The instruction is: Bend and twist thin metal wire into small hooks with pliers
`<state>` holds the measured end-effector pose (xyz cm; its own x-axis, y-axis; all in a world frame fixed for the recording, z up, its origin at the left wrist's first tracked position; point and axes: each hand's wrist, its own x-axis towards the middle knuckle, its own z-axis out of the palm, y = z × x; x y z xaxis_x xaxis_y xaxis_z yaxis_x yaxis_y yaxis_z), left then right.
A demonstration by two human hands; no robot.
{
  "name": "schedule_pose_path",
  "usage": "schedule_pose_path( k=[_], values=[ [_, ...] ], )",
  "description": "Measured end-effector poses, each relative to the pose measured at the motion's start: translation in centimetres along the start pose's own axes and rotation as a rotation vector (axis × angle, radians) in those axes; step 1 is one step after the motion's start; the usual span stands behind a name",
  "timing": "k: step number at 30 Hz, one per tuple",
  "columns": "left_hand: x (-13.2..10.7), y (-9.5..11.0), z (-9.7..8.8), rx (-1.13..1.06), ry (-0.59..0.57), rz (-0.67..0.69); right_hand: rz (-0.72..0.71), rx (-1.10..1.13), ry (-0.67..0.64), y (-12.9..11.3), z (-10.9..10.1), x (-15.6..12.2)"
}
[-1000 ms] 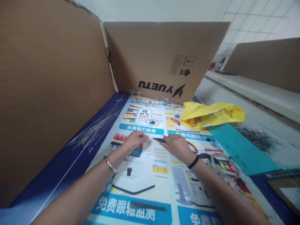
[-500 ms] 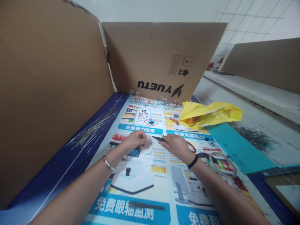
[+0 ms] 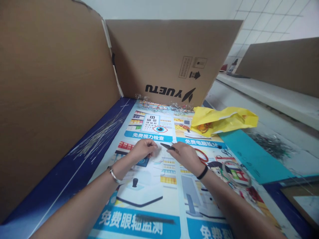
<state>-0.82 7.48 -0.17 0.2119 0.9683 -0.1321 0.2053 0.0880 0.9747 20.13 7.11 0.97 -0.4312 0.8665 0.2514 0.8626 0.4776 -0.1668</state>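
Note:
My left hand (image 3: pixel 146 148) is over the printed sheet with thumb and fingertips pinched together. Whatever it may hold is too small to make out. My right hand (image 3: pixel 186 154) is closed around a dark tool with a pointed, blade-like tip (image 3: pixel 167 146), which points left toward the left fingertips. A small gap separates the tip from the left hand. Just behind the right hand shows a red loop (image 3: pixel 204 154); whether it belongs to the tool I cannot tell. Both hands are over the printed sheet (image 3: pixel 139 172), which has eye-chart pictures and Chinese lettering.
Thin straight wires (image 3: pixel 99 136) lie on the blue surface at left. Tangled wire bits (image 3: pixel 159 105) line the back. A yellow bag (image 3: pixel 224 121), a wire coil (image 3: pixel 235 174) and a dark wire heap (image 3: pixel 269 146) are at right. Cardboard panels (image 3: pixel 171 53) stand behind and left.
The view has shifted slightly. More of the red loop shows behind my right hand. Both hands keep nearly the same pose, and the dark tool still points at the left fingertips.

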Motion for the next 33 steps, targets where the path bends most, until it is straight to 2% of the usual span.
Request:
schedule_pose_path(
  k=[5,10,18,23,25,31,33],
  values=[
    [-0.1,0.7,0.1,-0.179,0.128,-0.022,0.113,0.193,0.042,-0.4,0.9,0.1],
    [-0.4,1.1,0.7,-0.246,0.156,-0.04,0.083,0.281,0.089,-0.8,1.7,-0.1],
    [-0.5,0.9,0.7,-0.351,0.076,-0.085,0.074,0.376,0.101,-0.6,2.0,-0.1],
    [-0.8,0.7,0.8,-0.386,-0.091,-0.092,0.079,0.408,0.139,-0.4,2.1,0.0],
    [-0.8,0.6,0.8,-0.394,-0.116,-0.09,0.087,0.429,0.153,-0.4,2.0,0.0],
    [-0.4,0.6,0.7,-0.434,0.043,-0.109,0.082,0.468,0.161,-0.7,1.7,0.0],
    [-0.4,0.6,0.6,-0.448,0.06,-0.11,0.093,0.471,0.158,-0.7,1.3,0.1]
  ],
)
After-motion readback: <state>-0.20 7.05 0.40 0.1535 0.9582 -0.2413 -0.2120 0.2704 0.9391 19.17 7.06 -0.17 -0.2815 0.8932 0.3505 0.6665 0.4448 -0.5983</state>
